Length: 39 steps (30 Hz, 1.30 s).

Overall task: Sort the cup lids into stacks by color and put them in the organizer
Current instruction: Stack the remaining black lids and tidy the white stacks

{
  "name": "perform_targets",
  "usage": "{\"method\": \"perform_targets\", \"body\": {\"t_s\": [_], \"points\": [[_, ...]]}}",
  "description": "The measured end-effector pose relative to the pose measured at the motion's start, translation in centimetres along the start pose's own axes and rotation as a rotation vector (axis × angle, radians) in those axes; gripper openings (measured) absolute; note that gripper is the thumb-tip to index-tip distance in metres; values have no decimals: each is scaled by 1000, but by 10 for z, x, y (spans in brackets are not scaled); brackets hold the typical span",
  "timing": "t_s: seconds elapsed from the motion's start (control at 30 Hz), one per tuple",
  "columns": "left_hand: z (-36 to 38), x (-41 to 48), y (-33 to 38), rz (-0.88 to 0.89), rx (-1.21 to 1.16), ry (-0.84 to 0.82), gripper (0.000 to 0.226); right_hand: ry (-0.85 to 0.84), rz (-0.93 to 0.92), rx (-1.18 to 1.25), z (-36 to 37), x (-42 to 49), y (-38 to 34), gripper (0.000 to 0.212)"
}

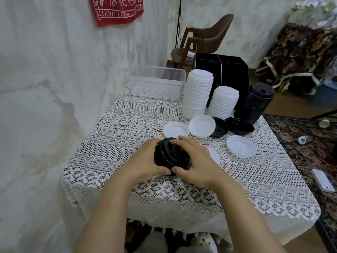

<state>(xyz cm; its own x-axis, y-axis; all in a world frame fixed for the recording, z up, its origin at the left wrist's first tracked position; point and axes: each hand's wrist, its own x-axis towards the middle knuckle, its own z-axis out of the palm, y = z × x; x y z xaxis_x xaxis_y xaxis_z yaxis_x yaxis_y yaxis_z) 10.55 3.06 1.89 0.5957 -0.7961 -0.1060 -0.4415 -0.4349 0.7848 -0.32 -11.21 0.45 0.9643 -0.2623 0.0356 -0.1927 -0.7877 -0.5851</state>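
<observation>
The left hand (145, 161) and right hand (193, 161) both curl around a short stack of black plastic cup lids (168, 154), mid-way across the lace-covered worktop (127, 115). The black divided organizer (231, 70) stands at its far right corner.

Both hands are wrapped round a short stack of black lids (170, 156) near the front of the lace-covered table (113, 143), left hand (144, 162) on its left side, right hand (194, 162) over the top and right. Behind that, loose white lids (201, 126) and loose black lids (239, 126) lie flat. Further back two white stacks (198, 94) and a tall black stack (255, 105) stand in front of the black organizer (231, 72), with a clear plastic bin (156, 83) off to the left.
</observation>
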Motion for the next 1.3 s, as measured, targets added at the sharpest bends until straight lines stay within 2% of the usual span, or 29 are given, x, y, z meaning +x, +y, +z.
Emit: {"method": "perform_targets", "body": {"t_s": [0.17,0.47,0.6,0.8,1.03,1.17,1.3], "points": [[-2,-3,4,34,9,-17,44,36,-40,-29,6,3,1,66],[-5,-5,1,-28,155,-14,72,-1,-72,-82,7,4,-1,73],[-6,-4,-1,-22,158,-35,76,-5,-77,-105,9,5,-1,73],[-4,-4,-3,-3,1,1,68,-27,-78,-116,8,6,-3,74],[-2,0,-10,-28,6,37,71,-68,-54,-32,3,5,-6,71],[-1,5,-13,-75,-13,52,72,20,5,17,-3,4,-1,67],[0,6,-15,-102,-41,45,74,14,35,13,-1,4,-2,68]]}}
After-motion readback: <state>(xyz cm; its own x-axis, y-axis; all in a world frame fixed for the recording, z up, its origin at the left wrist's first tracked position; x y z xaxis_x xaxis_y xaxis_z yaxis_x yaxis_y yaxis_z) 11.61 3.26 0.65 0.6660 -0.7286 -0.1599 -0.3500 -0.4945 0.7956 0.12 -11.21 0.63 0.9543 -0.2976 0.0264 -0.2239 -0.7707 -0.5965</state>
